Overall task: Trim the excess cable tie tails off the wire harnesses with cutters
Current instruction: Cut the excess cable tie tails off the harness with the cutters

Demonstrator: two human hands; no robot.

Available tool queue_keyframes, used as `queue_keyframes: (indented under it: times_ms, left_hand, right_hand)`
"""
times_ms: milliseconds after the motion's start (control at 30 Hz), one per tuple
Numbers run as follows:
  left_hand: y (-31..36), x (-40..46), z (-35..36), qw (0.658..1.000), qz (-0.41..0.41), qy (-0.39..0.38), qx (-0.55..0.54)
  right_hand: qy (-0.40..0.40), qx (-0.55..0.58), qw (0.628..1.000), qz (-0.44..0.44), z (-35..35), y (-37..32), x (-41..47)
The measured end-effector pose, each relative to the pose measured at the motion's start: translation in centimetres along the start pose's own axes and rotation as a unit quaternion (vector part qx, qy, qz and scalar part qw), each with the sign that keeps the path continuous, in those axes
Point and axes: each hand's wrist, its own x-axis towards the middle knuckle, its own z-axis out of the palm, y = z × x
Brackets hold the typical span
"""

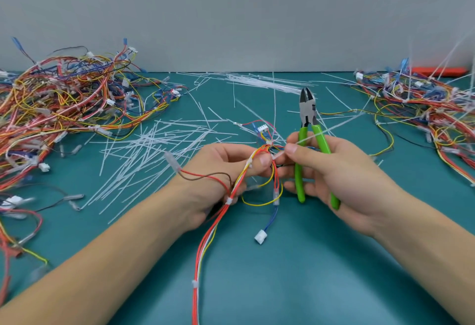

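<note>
One cutters (308, 116), two harness piles (64, 98), two hands (226, 170).

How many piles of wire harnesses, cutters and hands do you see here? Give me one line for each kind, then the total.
Tangled piles of multicoloured wire harnesses: 2 (left, right)
Green-handled steel cutters: 1
Bare hands: 2 (left hand, right hand)
Total: 5

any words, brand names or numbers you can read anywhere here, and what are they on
None can be read.
Green-handled cutters: no brand or size mark visible on the handles or the steel head.
White connector on the held wire harness: no legible marking.
Red object at the back right: blurred, no text readable.
Harness piles left and right: any markings are too small to read.
</note>
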Motion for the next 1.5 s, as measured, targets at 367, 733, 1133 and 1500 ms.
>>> queue_keyframes:
  times_ms: [367,733,1133,1500]
  left_hand:
    - [0.1,0.5,1.1,0.996,0.026,0.019,-0.087]
    - [0.6,0.7,-0.6,0.975,0.04,0.117,-0.186]
    - [0.2,0.5,-0.1,0.98,0.043,0.113,-0.16]
    - [0.0,0.6,0.0,0.982,0.047,0.107,-0.146]
  right_hand:
    - [0.102,-0.201,0.969,-0.104,0.0,0.1,0.4]
    - [0.098,-0.377,0.908,-0.15,-1.2,0.3,0.2]
    - [0.044,-0.4,0.899,-0.17,-0.2,0.7,-0.2]
    - [0.039,-0.402,0.9,-0.165,-0.1,0.8,-0.3]
